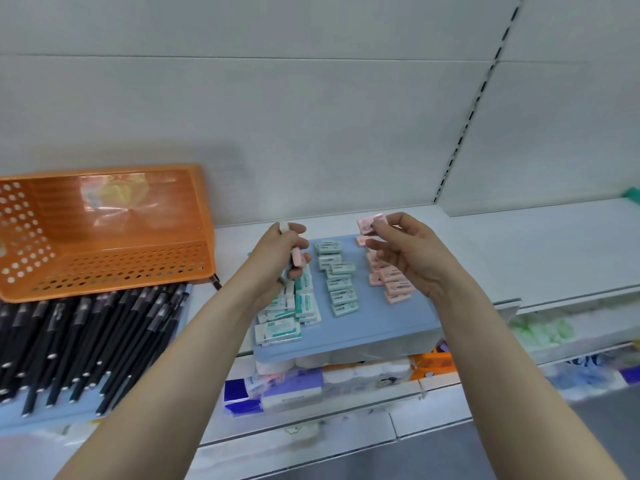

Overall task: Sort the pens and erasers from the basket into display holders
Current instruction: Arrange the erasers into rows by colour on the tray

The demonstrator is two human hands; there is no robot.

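Right hand (408, 258) pinches one pink eraser (371, 224) between thumb and fingertips, held up over the far right corner of the blue tray (381, 327). Left hand (284, 258) is curled round a small bunch of erasers (297, 260): one pink shows, something white pokes out the top, the rest is hidden by fingers. It hangs above the tray's left side.

Three rows on the tray:
- white-and-teal erasers (287, 320) on the left, loosely stacked
- green erasers (341, 282) in the middle
- pink row (391, 282) on the right, just below the right hand

Tray sits on the white shelf (519, 251). Orange basket (104, 271) is left of it, tilted toward the camera. Can't tell what's inside, too blurred. Black pens (69, 341) lie packed side by side in front of the basket on the pen tray (52, 422), also blue.
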